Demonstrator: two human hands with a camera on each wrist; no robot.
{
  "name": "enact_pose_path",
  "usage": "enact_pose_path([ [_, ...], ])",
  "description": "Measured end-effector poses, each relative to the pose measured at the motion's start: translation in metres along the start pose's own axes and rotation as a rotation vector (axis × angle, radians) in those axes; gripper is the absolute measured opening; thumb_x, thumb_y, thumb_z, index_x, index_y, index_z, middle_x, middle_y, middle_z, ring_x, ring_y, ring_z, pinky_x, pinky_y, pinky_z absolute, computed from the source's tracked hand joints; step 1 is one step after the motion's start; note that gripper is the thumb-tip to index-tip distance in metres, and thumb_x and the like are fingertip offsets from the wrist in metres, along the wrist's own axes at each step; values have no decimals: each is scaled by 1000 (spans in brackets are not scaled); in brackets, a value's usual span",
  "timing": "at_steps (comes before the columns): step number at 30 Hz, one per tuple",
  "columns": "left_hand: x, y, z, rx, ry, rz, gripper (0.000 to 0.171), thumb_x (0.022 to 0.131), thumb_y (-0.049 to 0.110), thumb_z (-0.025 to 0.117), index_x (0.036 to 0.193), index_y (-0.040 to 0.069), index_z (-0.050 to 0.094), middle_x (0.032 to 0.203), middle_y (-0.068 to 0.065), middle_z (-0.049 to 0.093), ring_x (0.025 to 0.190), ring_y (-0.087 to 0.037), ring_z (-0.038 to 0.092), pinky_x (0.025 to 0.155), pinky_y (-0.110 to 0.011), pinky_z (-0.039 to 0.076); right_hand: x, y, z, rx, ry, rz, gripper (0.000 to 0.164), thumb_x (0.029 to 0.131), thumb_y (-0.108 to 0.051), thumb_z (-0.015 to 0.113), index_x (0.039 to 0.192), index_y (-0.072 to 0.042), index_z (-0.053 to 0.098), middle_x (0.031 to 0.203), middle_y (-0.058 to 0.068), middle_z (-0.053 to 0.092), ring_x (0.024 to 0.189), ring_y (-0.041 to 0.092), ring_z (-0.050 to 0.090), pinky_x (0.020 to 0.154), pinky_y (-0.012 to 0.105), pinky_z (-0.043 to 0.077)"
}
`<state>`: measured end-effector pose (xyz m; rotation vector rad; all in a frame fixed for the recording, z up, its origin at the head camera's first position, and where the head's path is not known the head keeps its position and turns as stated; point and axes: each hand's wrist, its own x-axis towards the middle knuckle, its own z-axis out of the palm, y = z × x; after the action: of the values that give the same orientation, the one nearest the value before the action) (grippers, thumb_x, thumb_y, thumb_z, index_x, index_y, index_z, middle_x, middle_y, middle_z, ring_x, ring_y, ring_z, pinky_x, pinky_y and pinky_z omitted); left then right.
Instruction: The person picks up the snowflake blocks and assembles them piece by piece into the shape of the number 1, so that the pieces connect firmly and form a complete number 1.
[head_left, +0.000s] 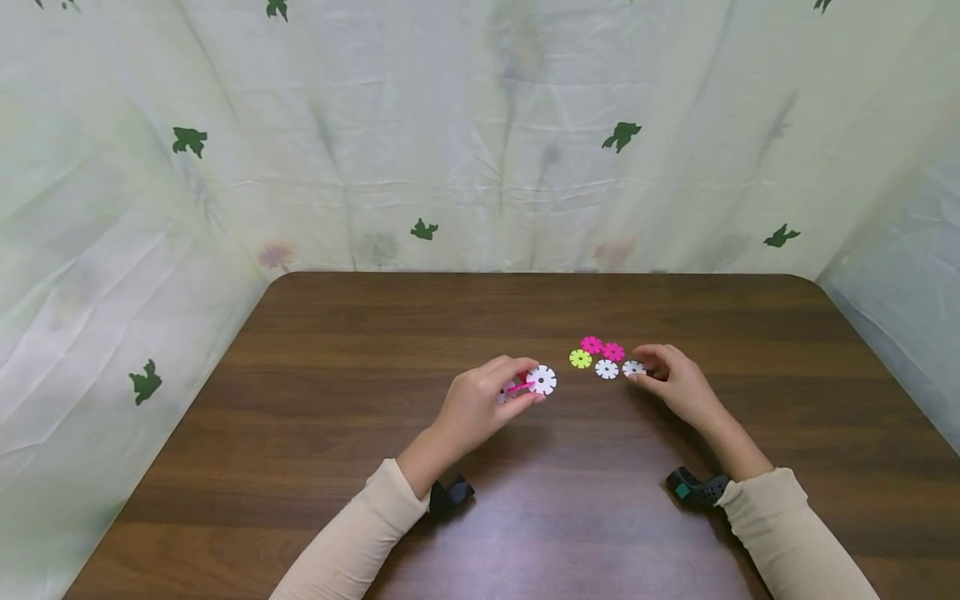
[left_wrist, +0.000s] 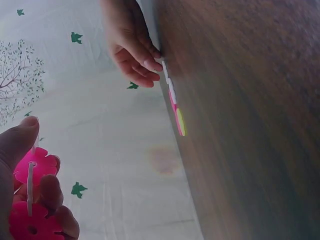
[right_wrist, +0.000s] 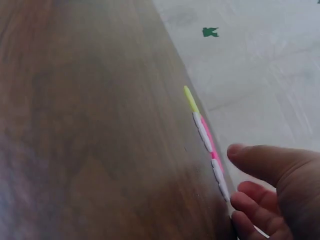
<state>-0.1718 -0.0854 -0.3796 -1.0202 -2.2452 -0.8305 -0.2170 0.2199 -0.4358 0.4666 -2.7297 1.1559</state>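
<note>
In the head view my left hand point(head_left: 480, 396) pinches a small assembly of slotted plastic discs between thumb and fingers. Its white disc point(head_left: 542, 380) faces up toward the camera, joined to pink ones. Two pink discs point(left_wrist: 35, 167) of that assembly show in the left wrist view, with a white disc edge-on across them. Over on the right, my right hand point(head_left: 678, 383) has its thumb and fingers spread apart around a loose white disc point(head_left: 634, 367) lying on the table. Its fingertips point(right_wrist: 240, 200) are right at that disc's edge.
Beside the right hand lie another white disc point(head_left: 607, 369), a yellow-green disc point(head_left: 581, 358) and two pink discs, one farther back point(head_left: 591, 344) and one nearer point(head_left: 613, 352). The brown wooden table point(head_left: 337, 350) ends at a pale curtain point(head_left: 465, 150) with green bird shapes.
</note>
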Motion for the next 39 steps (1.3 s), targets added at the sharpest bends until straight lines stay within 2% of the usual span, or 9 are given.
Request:
enact_pose_path([
  [7,-1,0,0,5,-3,-3,35,72,23,76,101,6,63,86,1,63,69,-4,53,59,-18,45,0,5,3,-32,-36,25,33,81,-9,67,110,2,58,100,15,53,87,26,52,73,40,45],
  [14,-1,-1,1,0,-6,2,35,72,23,76,101,6,63,87,1,63,70,-5,54,60,-17,45,1,2,0,-57,-54,36,27,80,-8,67,102,5,58,91,15,49,78,25,49,67,35,42],
  [18,-1,-1,1,1,-2,3,35,72,22,77,100,6,63,86,1,63,69,-4,54,59,-17,44,2,1,-1,-40,-60,66,27,80,-8,68,101,0,52,83,10,50,72,21,46,61,31,39],
  [21,-1,-1,1,-2,-2,4,35,72,22,77,100,6,63,86,1,62,69,-4,53,59,-16,44,3,1,-1,-19,-60,53,27,81,-8,67,103,-4,52,81,8,54,69,20,48,60,31,40],
  [27,0,-1,0,0,-4,2,36,72,23,76,100,6,63,86,1,63,69,-4,53,59,-15,44,4,-2,-2,67,-25,-9,27,83,-4,63,109,-5,57,87,10,60,75,22,56,65,34,45],
  [34,1,1,-1,-3,-11,-10,36,72,23,76,100,6,63,87,1,63,69,-4,53,59,-16,44,6,-17,-7,315,-39,5,27,83,-2,63,108,4,54,88,16,58,73,19,60,65,25,50],
  [39,2,2,-1,-4,-10,-14,35,72,23,76,100,6,63,86,1,63,69,-5,53,58,-17,44,4,-41,-13,348,-52,8,24,83,-5,63,103,5,55,88,16,57,76,28,59,67,28,50],
])
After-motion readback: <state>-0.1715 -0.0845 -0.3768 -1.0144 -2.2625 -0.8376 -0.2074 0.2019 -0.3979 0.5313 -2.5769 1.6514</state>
